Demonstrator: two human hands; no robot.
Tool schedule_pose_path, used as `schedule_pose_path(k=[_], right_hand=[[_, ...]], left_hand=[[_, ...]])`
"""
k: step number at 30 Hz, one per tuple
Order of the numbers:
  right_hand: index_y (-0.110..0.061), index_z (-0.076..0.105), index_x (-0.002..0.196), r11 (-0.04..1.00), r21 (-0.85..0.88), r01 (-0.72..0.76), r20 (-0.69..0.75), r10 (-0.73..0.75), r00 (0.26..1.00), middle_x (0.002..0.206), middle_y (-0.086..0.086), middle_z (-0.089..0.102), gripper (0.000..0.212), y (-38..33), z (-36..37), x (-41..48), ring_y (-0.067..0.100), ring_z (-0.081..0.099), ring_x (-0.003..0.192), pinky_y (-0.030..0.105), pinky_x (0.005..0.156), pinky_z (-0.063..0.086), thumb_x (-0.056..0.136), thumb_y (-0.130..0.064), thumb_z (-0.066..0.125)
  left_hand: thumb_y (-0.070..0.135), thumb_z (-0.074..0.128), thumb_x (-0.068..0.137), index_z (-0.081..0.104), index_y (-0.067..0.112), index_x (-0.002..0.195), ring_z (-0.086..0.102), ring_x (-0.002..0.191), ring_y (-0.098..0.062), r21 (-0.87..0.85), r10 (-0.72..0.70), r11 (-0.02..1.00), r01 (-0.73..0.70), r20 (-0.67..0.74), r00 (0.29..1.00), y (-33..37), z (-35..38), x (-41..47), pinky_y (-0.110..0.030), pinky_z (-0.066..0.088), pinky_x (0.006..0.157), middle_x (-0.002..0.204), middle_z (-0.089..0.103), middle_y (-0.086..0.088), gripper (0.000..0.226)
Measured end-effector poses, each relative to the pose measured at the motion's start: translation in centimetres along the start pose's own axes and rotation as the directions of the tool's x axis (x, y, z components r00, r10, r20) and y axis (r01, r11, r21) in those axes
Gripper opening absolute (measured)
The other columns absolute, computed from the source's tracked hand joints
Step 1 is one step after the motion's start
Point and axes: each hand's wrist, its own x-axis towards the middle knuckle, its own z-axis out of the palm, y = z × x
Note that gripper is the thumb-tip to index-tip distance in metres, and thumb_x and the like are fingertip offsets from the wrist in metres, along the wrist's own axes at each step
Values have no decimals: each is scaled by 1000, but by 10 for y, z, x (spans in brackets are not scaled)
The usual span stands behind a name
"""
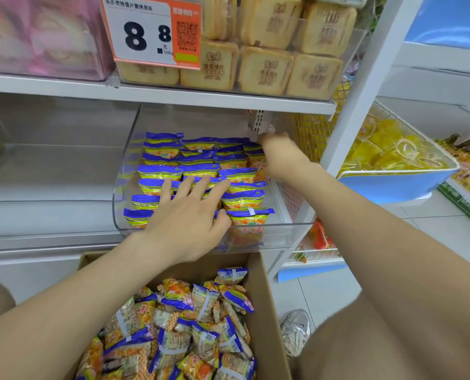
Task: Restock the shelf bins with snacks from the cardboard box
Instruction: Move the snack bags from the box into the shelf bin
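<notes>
The shelf point(157, 94) carries a clear bin point(255, 237); the cardboard box point(266, 311) stands directly below its front.

Step in hand, as judged: level and align the rows. Press lightly so that no packet is crushed, and push stragglers toward the bin's back before adding more.

The binned packets point(159, 171) lie in overlapping rows. Each blue sealed edge faces up and back, and the long axis appears to run front to back. The loose packets point(179, 325) in the box point every way.

The left hand point(187, 223) lies flat on the front rows, fingers straight and spread. The right hand point(280, 156) reaches the back right corner; its fingers are hidden, so its grip cannot be told.
</notes>
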Motion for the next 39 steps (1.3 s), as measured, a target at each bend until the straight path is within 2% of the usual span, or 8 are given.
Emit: schedule_pose_path(k=[5, 10, 14, 19, 25, 28, 33, 39], right_hand=[[-14, 68, 115, 985, 160, 63, -168, -36, 985, 97, 10, 73, 28, -4, -27, -58, 38, 66, 91, 42, 79, 56, 88, -14, 62], [-26, 73, 93, 874, 406, 265, -85, -253, 964, 66, -8, 69, 13, -51, -63, -154, 8, 65, 65, 19, 74, 50, 88, -18, 64], [-26, 68, 99, 832, 350, 430, 222, -520, 825, 74, -11, 61, 10, -83, -26, -206, 14, 61, 79, 36, 71, 55, 92, -30, 62], [-18, 64, 104, 854, 144, 499, 534, -492, 688, 93, 6, 66, 18, -96, 48, -219, 32, 68, 86, 48, 70, 61, 91, -24, 54], [-18, 62, 114, 858, 38, 513, 590, -433, 681, 86, 2, 56, 17, -89, 69, -195, 25, 64, 73, 32, 50, 43, 98, -25, 58], [-18, 61, 116, 868, 38, 496, 612, -412, 675, 89, 3, 57, 18, -89, 74, -189, 24, 63, 74, 30, 48, 36, 99, -23, 59], [-19, 60, 124, 861, 52, 505, 612, -427, 665, 98, 5, 61, 26, -89, 71, -186, 23, 63, 76, 31, 49, 39, 98, -21, 60], [-23, 54, 123, 878, 165, 449, 603, -450, 659, 91, -1, 49, 52, -68, 43, -181, 32, 64, 97, 48, 70, 60, 78, -11, 78]], left_hand=[[54, 31, 104, 41, 26, 152, 43, 142, -26, 4, 70, 997, -71, -259, 963, 1, -1, -9, -53, 31, 120, 151, 49, -1, 56], [36, 54, 94, 52, 23, 88, 49, 79, -23, -34, 188, 969, -245, -542, 819, 15, -5, -53, -40, 41, 66, 81, 52, 5, 14], [45, 48, 98, 49, 29, 84, 66, 81, -28, 42, 93, 995, -96, 65, 994, 19, 31, -89, -36, 46, 60, 79, 57, 4, 21], [31, 53, 102, 58, 16, 133, 66, 105, -32, 174, 41, 959, -224, 698, 715, -16, 117, -90, -47, 59, 80, 122, 63, -9, 35], [25, 57, 104, 19, 25, 166, 42, 145, -35, 84, 182, 946, -314, 663, 726, -14, 188, -94, -53, 45, 109, 169, 24, -6, 72], [32, 57, 105, 24, 23, 164, 31, 151, -35, 86, 183, 945, -315, 659, 729, -5, 205, -95, -55, 37, 117, 172, 19, -6, 68], [26, 64, 102, 44, 23, 145, 65, 111, -32, -8, 158, 980, -198, 639, 753, -3, 215, -92, -51, 57, 89, 125, 66, -10, 48], [46, 58, 105, 54, 13, 107, 54, 60, -16, -488, -45, 808, 330, 508, 860, 12, 122, -67, -31, 41, 54, 76, 56, -1, 32]])
